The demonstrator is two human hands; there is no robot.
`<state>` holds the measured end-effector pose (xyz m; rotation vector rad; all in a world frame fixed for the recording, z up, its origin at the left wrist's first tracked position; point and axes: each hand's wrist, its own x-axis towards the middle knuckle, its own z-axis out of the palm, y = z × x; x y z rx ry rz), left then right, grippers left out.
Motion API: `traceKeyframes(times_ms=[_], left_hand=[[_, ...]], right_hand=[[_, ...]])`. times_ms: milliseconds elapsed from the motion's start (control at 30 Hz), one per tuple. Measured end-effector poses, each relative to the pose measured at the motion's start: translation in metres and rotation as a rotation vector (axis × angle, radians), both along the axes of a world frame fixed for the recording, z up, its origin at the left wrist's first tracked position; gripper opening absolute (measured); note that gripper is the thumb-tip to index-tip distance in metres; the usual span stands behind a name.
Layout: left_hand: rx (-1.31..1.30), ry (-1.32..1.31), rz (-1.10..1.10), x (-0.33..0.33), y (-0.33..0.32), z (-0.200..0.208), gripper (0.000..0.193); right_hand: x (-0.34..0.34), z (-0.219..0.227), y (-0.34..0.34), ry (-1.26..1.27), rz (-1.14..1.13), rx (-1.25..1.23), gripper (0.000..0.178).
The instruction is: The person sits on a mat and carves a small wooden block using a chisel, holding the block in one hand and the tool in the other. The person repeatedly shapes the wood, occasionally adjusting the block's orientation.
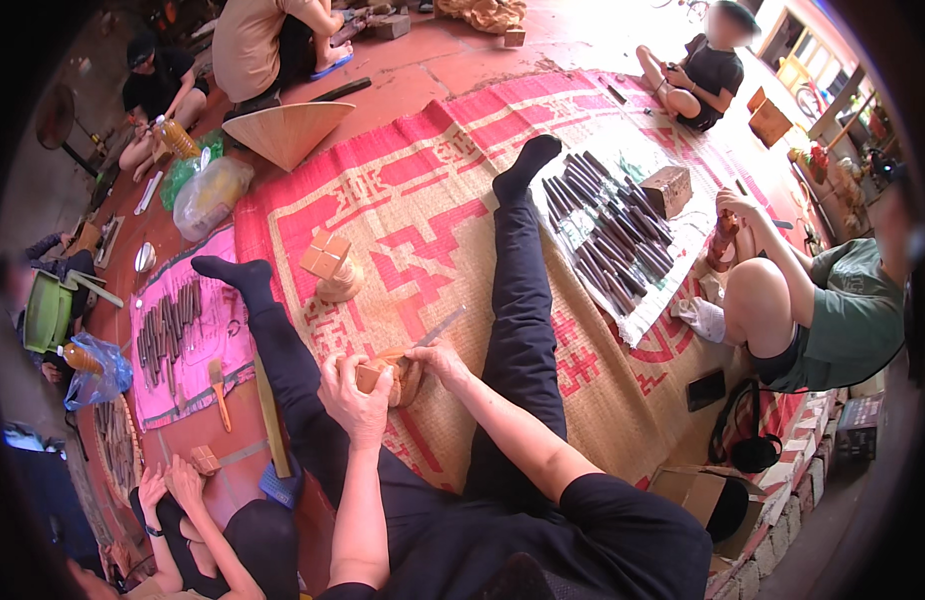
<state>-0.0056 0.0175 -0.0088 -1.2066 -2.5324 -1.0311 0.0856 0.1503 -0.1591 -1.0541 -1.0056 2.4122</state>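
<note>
Between my outstretched legs, my left hand is closed around a carved block of light brown wood. My right hand meets the wood's right side, fingers closed on a narrow flat metal tool whose grey length sticks out up and to the right. The tool's other end is hidden by the fingers, so its exact kind does not show. Just beyond my hands, a second carved wooden piece with a square top stands on the woven mat.
Rows of dark carving tools lie on a white cloth beyond my right leg; more tools lie on a pink cloth at left, near a brush. A wooden mallet-like bar lies by my left leg. Several people sit around.
</note>
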Motion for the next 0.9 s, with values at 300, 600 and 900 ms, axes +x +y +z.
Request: traceKeyframes(times_ms=[300, 600, 900], left_hand=[[0.019, 0.002, 0.007, 0.0, -0.002, 0.001, 0.037], [0.019, 0.016, -0.013, 0.004, -0.003, 0.001, 0.036], [0.007, 0.001, -0.016, 0.004, -0.005, 0.0, 0.036]], right_hand=[[0.003, 0.004, 0.004, 0.06, -0.066, -0.156, 0.017], [0.005, 0.0, 0.006, -0.04, -0.155, -0.119, 0.033], [0.006, 0.001, 0.005, -0.068, -0.12, -0.097, 0.038]])
